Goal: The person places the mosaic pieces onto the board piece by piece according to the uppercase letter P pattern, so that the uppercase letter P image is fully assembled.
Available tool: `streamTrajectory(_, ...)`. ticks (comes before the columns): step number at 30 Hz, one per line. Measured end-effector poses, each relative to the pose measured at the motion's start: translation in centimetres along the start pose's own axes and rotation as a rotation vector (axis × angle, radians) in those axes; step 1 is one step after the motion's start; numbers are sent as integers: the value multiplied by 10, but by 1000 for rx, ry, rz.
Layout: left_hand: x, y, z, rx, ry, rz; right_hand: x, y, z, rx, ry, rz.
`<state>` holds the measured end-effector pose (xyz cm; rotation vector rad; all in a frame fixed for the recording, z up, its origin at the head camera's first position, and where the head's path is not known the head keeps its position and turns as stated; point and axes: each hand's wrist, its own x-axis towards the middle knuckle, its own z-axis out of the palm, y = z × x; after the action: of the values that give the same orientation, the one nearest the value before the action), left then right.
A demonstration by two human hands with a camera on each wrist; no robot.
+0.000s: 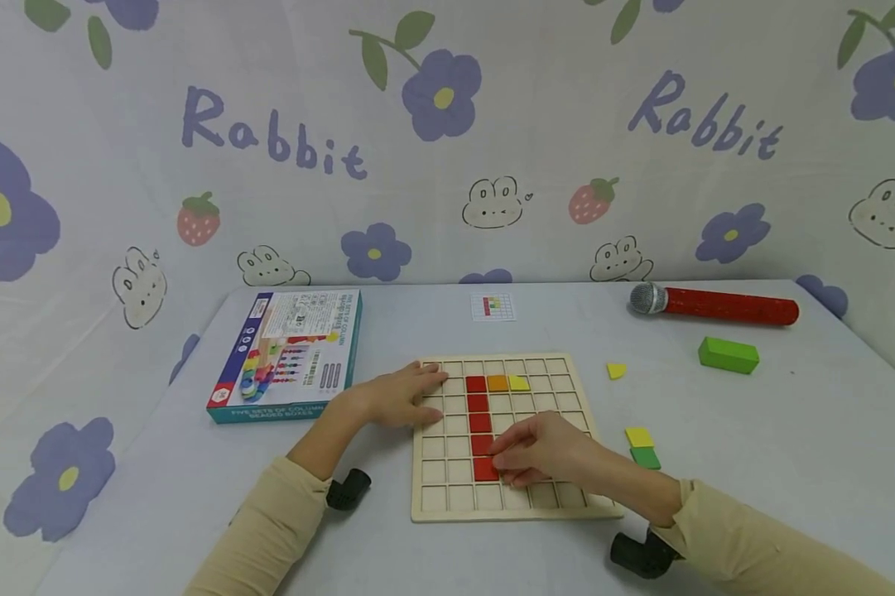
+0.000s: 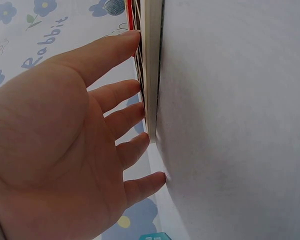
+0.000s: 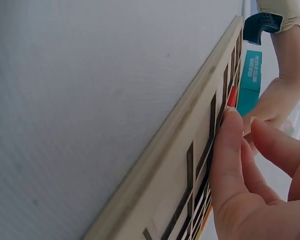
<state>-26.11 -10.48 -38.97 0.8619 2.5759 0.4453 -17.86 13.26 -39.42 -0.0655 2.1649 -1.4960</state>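
Note:
A wooden grid board lies flat on the table. Several red square tiles fill a column of its cells, with an orange tile and a yellow tile beside the top one. My left hand rests at the board's left edge, fingers spread; the left wrist view shows fingertips against the board's rim. My right hand is over the board, its fingertips at the lowest red tile. In the right wrist view, a red tile shows just past the index fingertip, and the thumb stands apart.
A boxed set lies at left, a small pattern card behind the board. To the right are a red microphone, a green block, a small yellow piece, a loose yellow tile and a green tile.

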Motion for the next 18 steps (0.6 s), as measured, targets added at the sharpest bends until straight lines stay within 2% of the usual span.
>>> streamTrajectory(4,0,0,-1,2,1,1,-2,-1,-5,-25,-53,-36)
streamTrajectory(8,0,-1,-1,7,1,4,-1,3,-17,-34,-147,-61)
streamTrajectory(14,0,-1,-1,5,-4,2,-2,12,-45,93,-295,-61)
streamTrajectory(18,0,0,0,-6,1,4,-2,18,-64,163,-301,-64)
